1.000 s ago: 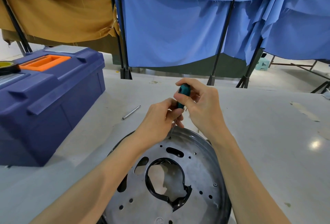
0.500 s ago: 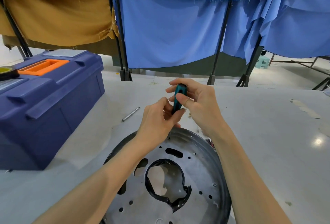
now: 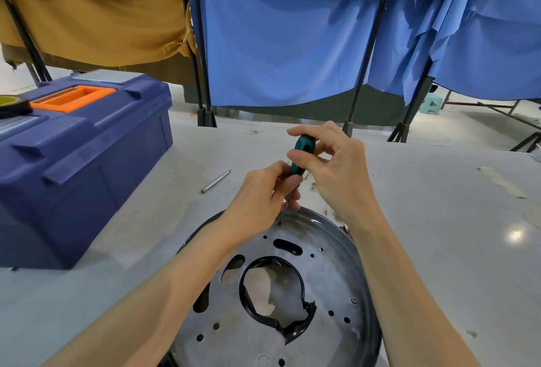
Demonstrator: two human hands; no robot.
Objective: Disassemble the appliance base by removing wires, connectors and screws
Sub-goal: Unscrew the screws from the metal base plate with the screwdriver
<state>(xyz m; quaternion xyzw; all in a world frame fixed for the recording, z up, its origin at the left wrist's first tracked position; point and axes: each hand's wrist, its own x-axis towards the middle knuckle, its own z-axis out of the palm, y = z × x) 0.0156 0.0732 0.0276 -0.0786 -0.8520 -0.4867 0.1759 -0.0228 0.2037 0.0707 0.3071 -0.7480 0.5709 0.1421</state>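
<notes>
Blue curtains (image 3: 278, 44) hang behind our grey table (image 3: 439, 220). At lower centre lies the round metal appliance base (image 3: 330, 279). Our right hand (image 3: 336, 173) grips the teal screwdriver (image 3: 303, 151) by the handle; our left hand (image 3: 260, 200) pinches its shaft over the base's far rim.

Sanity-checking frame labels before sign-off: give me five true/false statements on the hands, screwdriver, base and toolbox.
1. The right hand grips the teal screwdriver by its handle. True.
2. The left hand lies flat on the toolbox. False: it pinches the screwdriver's shaft above the appliance base.
3. The screwdriver points into the base's central opening. False: its tip is near the far rim.
4. A loose metal bit lies on the table between toolbox and hands. True.
5. The toolbox lid is open. False: it is closed.
</notes>
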